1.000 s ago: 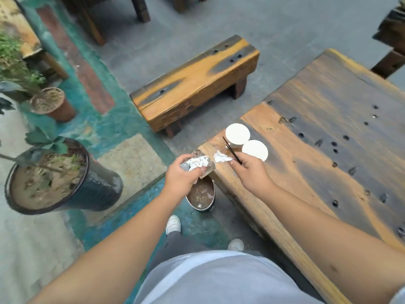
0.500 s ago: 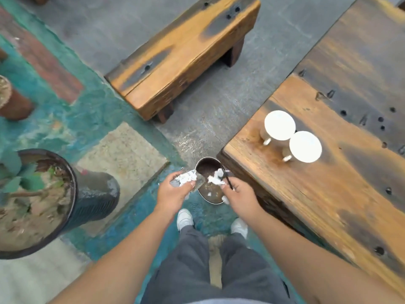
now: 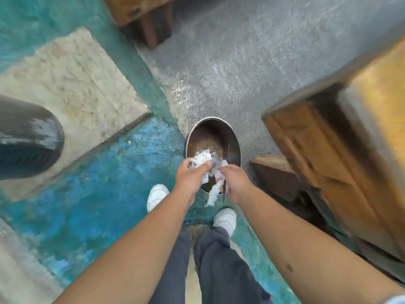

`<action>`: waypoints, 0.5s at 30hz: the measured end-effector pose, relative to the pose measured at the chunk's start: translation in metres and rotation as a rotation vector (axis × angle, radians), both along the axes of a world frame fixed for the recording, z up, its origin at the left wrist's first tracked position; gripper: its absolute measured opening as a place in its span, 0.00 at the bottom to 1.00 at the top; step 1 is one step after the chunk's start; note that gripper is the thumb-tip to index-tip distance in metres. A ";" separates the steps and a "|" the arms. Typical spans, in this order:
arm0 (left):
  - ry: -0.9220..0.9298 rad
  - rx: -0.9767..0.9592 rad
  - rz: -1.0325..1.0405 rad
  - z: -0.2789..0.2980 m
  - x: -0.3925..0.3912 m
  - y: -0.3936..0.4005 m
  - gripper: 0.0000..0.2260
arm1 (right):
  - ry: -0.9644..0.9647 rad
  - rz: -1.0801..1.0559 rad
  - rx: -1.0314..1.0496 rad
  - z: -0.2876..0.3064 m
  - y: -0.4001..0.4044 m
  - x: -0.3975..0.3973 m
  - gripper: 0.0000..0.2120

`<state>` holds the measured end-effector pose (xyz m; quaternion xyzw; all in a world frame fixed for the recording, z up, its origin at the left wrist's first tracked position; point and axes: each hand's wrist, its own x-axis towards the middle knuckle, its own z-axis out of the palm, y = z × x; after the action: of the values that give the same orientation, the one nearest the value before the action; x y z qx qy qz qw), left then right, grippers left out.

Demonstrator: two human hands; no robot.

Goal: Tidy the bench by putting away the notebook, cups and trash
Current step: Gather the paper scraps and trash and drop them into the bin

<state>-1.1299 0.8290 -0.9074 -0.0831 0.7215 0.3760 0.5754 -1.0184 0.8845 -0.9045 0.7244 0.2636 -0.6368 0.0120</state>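
Observation:
A round metal bin (image 3: 213,134) stands on the floor just in front of my feet. Both hands hover over its near rim. My left hand (image 3: 190,177) grips crumpled white paper and a clear wrapper (image 3: 202,160). My right hand (image 3: 235,181) holds a torn white paper scrap (image 3: 214,191) and a thin dark stick (image 3: 224,190) that hangs down. The bench (image 3: 341,150) rises at the right; its top and the cups are out of view.
A second wooden bench (image 3: 140,9) stands at the top, across the grey floor. A dark plant pot (image 3: 26,139) sits at the left on a stone slab. A wooden block (image 3: 276,174) lies by the bench's foot. My white shoes (image 3: 156,195) are below the bin.
My view has tilted down and closed in on the bin. Both hands have come together over it with the trash. The cups and bench top have left the view.

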 end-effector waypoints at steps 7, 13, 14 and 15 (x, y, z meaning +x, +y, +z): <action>0.064 0.001 0.134 -0.090 0.035 0.020 0.20 | 0.096 -0.173 -0.160 -0.086 0.014 0.007 0.18; -0.023 -0.188 0.396 -0.141 0.053 0.041 0.24 | 0.051 -0.210 -0.146 -0.119 0.014 0.013 0.19; -0.023 -0.225 0.446 -0.148 0.052 0.042 0.20 | 0.028 -0.200 -0.145 -0.125 0.012 0.014 0.17; -0.017 -0.259 0.478 -0.156 0.052 0.042 0.18 | 0.018 -0.199 -0.141 -0.128 0.012 0.012 0.17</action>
<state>-1.0784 0.8711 -1.0633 -0.3271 0.7186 0.4052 0.4609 -1.0064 0.8961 -1.0321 0.7385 0.1451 -0.6584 -0.0028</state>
